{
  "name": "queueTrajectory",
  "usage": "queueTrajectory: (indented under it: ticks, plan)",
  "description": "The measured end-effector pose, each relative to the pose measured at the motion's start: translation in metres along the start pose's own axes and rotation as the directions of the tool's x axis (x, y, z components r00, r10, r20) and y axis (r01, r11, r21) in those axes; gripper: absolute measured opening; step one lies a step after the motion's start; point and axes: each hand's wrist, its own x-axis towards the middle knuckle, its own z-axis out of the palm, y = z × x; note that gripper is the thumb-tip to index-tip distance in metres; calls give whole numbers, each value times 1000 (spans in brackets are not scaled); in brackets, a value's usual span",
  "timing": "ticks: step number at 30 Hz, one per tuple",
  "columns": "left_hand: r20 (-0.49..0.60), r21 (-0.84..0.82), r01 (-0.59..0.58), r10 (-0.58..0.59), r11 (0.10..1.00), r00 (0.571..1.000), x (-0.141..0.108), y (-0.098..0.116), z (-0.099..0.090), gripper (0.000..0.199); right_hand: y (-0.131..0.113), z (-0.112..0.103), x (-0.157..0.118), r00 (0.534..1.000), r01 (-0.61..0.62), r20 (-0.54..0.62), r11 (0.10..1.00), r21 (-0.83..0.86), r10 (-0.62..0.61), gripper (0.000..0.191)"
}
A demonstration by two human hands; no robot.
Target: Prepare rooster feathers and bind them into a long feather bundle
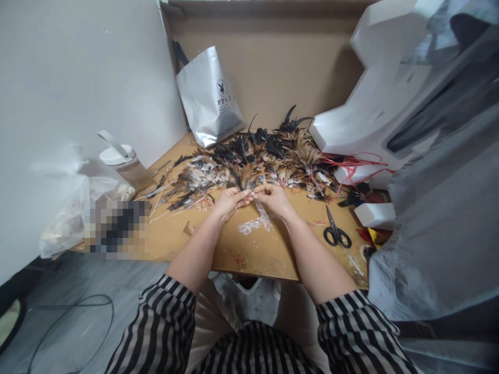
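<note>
A small bunch of brown and dark feathers (pixel 245 175) stands up from between my hands. My left hand (pixel 231 202) is closed, its fingers pinched at the base of the bunch. Almost touching it, my right hand (pixel 273 198) is also pinched; what its fingertips hold is too small to make out. A crinkled clear plastic strip (pixel 253 225) is just below my hands on the tabletop. Behind them spreads a large pile of black, brown and white feathers (pixel 212 169), and the bunch partly blends into it.
Black scissors (pixel 336 234) lie to the right of my right forearm. Red string (pixel 354 165) trails near white foam (pixel 343 130). A silver bag (pixel 208 98) stands behind the pile. At left are a lidded bottle (pixel 128 166) and a plastic bag (pixel 66 218) on the wooden table (pixel 265 254).
</note>
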Motion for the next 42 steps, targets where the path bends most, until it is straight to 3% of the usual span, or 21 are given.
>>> queueTrajectory:
  ticks: [8, 22, 29, 34, 42]
  plan:
    - [38, -25, 10, -9, 1000, 999, -2, 2, 1, 27, -1, -2, 0, 993, -114, 16, 973, 202, 113, 32]
    - [-19, 35, -24, 24, 999, 1000, 2, -1, -2, 23, -1, -4, 3, 972, -230, 33, 918, 324, 232, 19]
    - [-44, 28, -21, 22, 999, 999, 1, 1, -1, 23, -3, -14, 3, 968, -250, 115, 882, 399, 222, 29]
    - [-52, 14, 0, 1, 1000, 999, 2, 2, -3, 20, -8, -27, 3, 982, -188, 117, 855, 483, 150, 28]
    - [-16, 42, 70, -70, 997, 997, 1, 4, -9, 20, -22, -64, 3, 994, 99, -104, 710, 697, -37, 22]
